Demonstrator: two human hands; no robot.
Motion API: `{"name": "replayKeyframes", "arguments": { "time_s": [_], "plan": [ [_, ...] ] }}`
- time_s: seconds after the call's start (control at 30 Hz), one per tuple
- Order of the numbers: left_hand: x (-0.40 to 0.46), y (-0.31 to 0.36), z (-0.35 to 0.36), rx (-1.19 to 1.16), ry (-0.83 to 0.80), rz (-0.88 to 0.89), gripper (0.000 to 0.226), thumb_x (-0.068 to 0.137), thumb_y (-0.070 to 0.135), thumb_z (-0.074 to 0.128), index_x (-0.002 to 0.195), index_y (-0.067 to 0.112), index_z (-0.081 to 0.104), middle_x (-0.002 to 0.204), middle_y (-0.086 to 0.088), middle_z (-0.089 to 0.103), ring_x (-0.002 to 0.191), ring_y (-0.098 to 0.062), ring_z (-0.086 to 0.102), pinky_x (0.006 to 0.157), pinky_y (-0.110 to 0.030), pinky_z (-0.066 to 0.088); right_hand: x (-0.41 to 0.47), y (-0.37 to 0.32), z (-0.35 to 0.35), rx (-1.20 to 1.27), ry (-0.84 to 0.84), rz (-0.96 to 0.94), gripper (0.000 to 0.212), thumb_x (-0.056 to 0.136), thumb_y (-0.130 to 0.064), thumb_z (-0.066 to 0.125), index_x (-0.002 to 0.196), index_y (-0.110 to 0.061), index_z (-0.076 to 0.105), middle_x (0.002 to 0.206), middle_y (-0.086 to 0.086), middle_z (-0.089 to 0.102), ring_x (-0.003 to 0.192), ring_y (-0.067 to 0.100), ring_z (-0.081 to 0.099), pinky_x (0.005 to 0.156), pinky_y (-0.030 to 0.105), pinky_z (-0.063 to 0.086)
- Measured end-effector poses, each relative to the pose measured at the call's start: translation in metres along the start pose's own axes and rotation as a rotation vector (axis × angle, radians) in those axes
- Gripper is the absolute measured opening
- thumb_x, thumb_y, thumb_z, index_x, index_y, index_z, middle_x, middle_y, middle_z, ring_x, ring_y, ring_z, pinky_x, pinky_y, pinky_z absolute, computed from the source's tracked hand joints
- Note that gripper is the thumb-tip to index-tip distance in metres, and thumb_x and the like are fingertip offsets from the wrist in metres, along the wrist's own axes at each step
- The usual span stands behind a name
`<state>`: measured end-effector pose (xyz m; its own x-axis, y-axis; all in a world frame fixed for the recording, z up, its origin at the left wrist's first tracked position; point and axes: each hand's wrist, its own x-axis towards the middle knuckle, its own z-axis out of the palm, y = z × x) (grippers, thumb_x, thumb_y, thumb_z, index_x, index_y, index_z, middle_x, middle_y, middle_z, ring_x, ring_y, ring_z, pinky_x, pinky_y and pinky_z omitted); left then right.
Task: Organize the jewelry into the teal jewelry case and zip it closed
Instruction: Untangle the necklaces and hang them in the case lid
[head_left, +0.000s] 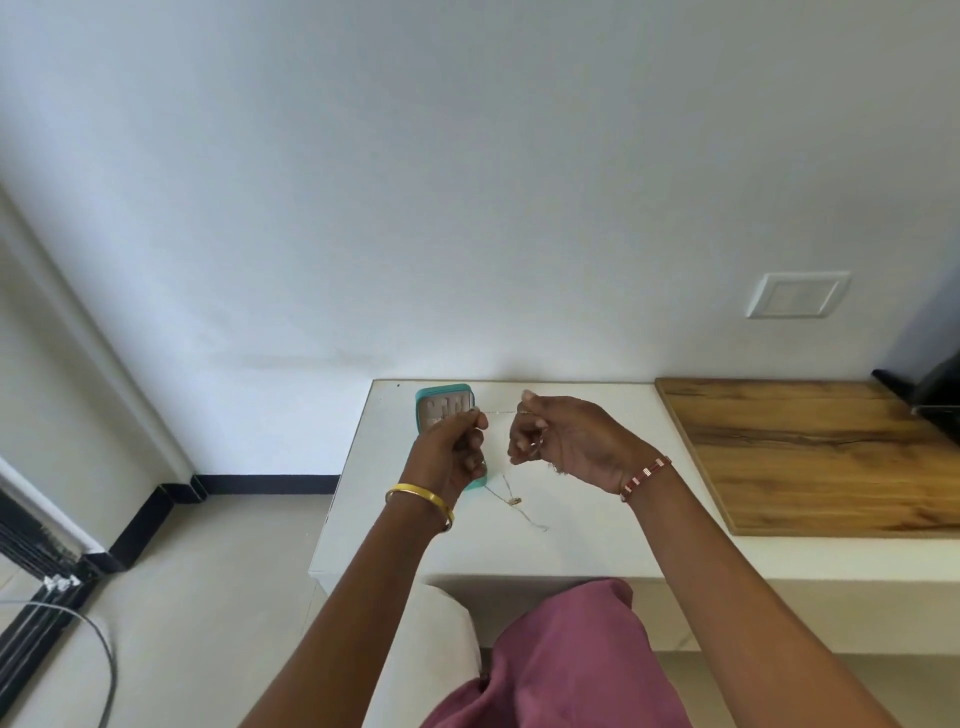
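Observation:
The teal jewelry case (444, 402) lies open at the back left of the white table (571, 540), its grey padded inside showing. My left hand (454, 449) hovers over the case's near half and pinches one end of a thin chain necklace (501, 412). My right hand (563, 441) pinches the chain a little to the right, so a short length is stretched level between both hands. The rest of the chain hangs down to the table, where a small gold pendant (514, 501) and the loose end lie.
A wooden board (810, 457) covers the table's right part, with a dark object (935, 395) at its far right corner. A wall stands right behind the table. A white cushion (441, 639) and my pink-clad knee sit below the table's front edge.

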<state>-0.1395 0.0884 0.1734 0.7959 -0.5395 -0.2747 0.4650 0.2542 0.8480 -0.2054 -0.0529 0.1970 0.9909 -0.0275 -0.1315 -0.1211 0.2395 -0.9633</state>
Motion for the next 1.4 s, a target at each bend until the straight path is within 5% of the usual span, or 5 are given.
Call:
{"name": "replayKeyframes", "arguments": {
  "time_s": [0.17,0.37,0.67,1.03,1.4],
  "plan": [
    [-0.011,0.005,-0.011,0.017,-0.068,-0.038,0.025,0.091,0.016,0.042,0.067,0.013,0.051,0.042,0.006,0.04,0.034,-0.007,0.028,0.04,-0.016,0.027,-0.008,-0.003,-0.006,0.248,0.165,-0.04,0.05,0.092,-0.035,0.045,0.044,-0.021,0.036,0.043,-0.003,0.028,0.042,0.014,0.035,0.062,0.032,0.049],
    [-0.02,-0.002,-0.029,0.045,-0.112,-0.083,0.031,0.095,0.021,0.038,0.067,0.013,0.048,0.043,0.005,0.037,0.035,-0.007,0.028,0.038,-0.015,0.029,-0.02,-0.002,-0.024,0.31,0.353,-0.065,0.049,0.089,-0.034,0.053,0.045,-0.019,0.038,0.036,-0.006,0.025,0.033,0.009,0.022,0.039,0.021,0.031],
    [-0.025,-0.017,-0.034,0.058,-0.023,-0.126,0.039,0.096,0.025,0.038,0.06,0.01,0.044,0.039,0.001,0.036,0.035,-0.01,0.033,0.051,-0.025,0.033,-0.034,-0.001,-0.014,0.28,0.296,-0.084,0.027,0.091,-0.025,0.048,0.069,-0.01,0.054,0.035,-0.007,0.028,0.031,0.007,0.023,0.036,0.019,0.029],
    [-0.035,-0.025,-0.022,0.463,-0.109,0.017,0.029,0.095,0.018,0.042,0.08,0.012,0.065,0.048,0.002,0.061,0.046,-0.01,0.059,0.067,-0.03,0.055,-0.04,-0.017,0.019,0.295,0.155,-0.164,0.025,0.091,-0.019,0.045,0.071,-0.008,0.058,0.078,0.01,0.071,0.069,0.019,0.067,0.062,0.028,0.056],
    [-0.039,-0.027,-0.004,0.6,0.041,0.311,0.024,0.093,0.007,0.041,0.082,0.018,0.06,0.062,-0.004,0.052,0.054,-0.014,0.043,0.054,-0.021,0.038,-0.04,-0.01,0.036,0.324,0.151,-0.264,0.03,0.094,-0.008,0.039,0.12,-0.002,0.053,0.116,0.019,0.062,0.096,0.03,0.065,0.089,0.04,0.053]
  ]
}}
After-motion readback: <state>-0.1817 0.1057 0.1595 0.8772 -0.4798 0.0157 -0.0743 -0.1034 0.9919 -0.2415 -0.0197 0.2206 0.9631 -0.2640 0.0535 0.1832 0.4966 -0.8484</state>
